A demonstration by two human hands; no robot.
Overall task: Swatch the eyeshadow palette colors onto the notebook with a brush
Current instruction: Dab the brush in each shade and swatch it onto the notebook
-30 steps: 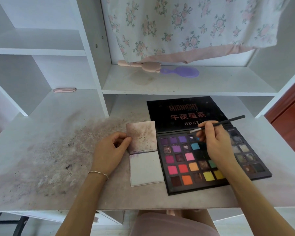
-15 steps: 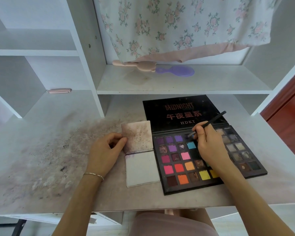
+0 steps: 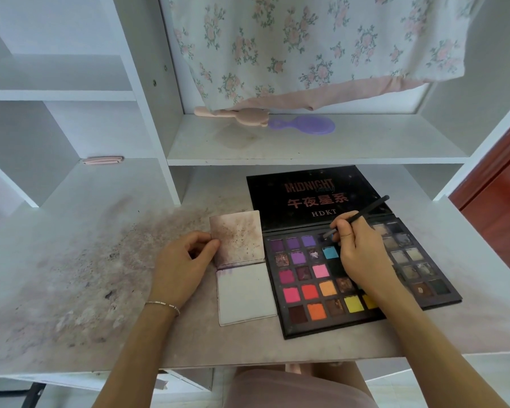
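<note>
On the white desk (image 3: 71,231), whose left half was smeared with a wide patch of brownish-purple powder, you had the small notebook (image 3: 245,295) lying open just left of the eyeshadow palette (image 3: 321,290), the two almost touching. Your left hand (image 3: 183,269) pinched the stained upper page at its left edge between thumb and fingers. Your right hand (image 3: 362,251) gripped the thin black brush (image 3: 362,212), its tip down at a dark pan in the palette's top row, beside the blue one. The palette's black lid lay flat behind the pans, under a white shelf (image 3: 306,148) that carried a pink comb (image 3: 236,114) and a purple hand mirror (image 3: 304,125). A floral cloth (image 3: 306,48) hung over the back of that shelf. A pink clip (image 3: 102,160) sat further left, at the back of the desk. A red-brown door (image 3: 501,207) stood at the right.
</note>
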